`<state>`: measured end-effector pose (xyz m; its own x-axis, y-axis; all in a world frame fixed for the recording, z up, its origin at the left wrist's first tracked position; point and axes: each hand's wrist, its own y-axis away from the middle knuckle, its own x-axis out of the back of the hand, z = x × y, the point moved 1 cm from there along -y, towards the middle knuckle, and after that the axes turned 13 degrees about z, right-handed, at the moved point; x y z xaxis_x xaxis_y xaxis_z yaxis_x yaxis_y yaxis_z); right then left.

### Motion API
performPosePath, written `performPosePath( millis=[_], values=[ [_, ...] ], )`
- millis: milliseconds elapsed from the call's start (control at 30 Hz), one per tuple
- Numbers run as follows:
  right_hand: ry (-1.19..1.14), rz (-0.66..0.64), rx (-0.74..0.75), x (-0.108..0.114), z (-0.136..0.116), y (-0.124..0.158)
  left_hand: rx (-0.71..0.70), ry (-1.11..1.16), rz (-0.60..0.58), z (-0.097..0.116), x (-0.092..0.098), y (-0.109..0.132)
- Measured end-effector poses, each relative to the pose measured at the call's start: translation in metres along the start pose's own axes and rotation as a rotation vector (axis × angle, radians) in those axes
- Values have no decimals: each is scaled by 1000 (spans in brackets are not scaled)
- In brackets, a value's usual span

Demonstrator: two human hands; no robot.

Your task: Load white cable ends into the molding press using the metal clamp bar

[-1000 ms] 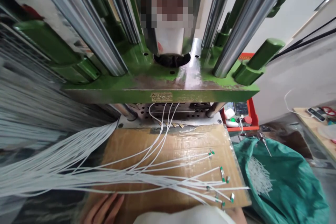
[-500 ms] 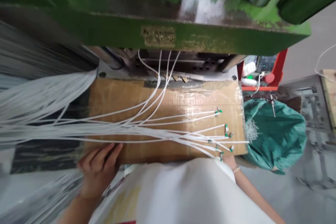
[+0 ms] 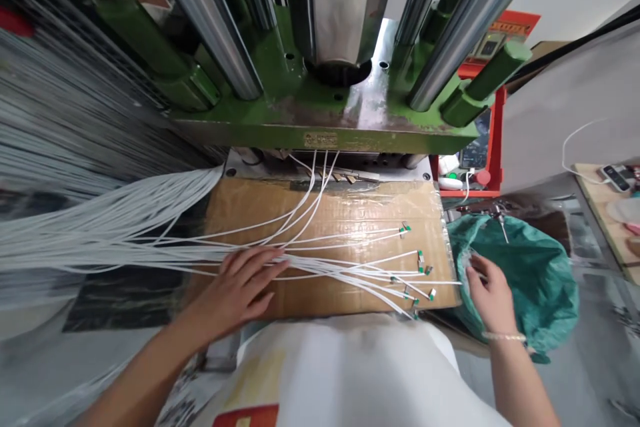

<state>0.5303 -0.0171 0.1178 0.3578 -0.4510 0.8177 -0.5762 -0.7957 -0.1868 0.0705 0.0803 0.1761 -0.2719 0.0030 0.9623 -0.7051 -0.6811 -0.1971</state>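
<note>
My left hand (image 3: pixel 250 280) lies across the bundle of white cables (image 3: pixel 345 269) on the cardboard sheet (image 3: pixel 320 300), its fingers stretched out and thumb apart. Several cables end at the right in small green-and-metal connectors (image 3: pixel 420 257). My right hand (image 3: pixel 491 290), with a beaded bracelet, is beyond the sheet's right edge, over the green bag (image 3: pixel 540 280). Its fingers are curled in beside a tuft of white strands (image 3: pixel 466 258); whatever they hold is hidden. A few cables curve up from the bundle and pass under the green press plate (image 3: pixel 320 110).
The press has thick metal columns (image 3: pixel 215 27). A red tray (image 3: pixel 495 147) with small items stands at its right. Many white cables (image 3: pixel 165 197) hang and fan out on the left. At the far right is a wooden table (image 3: pixel 607 203).
My left hand has moved from the sheet's front edge onto the cables. My right hand has come out to the green bag. The view has tilted up, showing more of the press.
</note>
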Motion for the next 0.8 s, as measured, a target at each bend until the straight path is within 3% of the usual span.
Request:
performPosePath(
  millis=[67, 167, 267, 400, 500, 567, 700, 800],
  values=[
    [-51, 21, 170, 0, -49, -11, -97, 10, 4, 8, -8, -44],
    [-82, -174, 733, -24, -129, -2, -207, 116, -13, 33, -31, -104],
    [44, -270, 925, -51, -165, 10, -164, 193, -31, 46, -42, -128],
    [251, -314, 978, -52, -154, 2, -11, 132, -57, 18, -21, -96],
    [270, -364, 1025, -36, -143, -11, 41, 92, -221, -12, 3, -60],
    [205, -407, 1006, -30, -148, -18, 43, 107, -271, -20, 12, -49],
    [-158, -444, 969, -40, -185, -12, 32, 115, -141, -11, 23, -56],
    [-373, -432, 1008, -56, -212, 2, -29, 103, 22, -3, 45, -64]
  ],
)
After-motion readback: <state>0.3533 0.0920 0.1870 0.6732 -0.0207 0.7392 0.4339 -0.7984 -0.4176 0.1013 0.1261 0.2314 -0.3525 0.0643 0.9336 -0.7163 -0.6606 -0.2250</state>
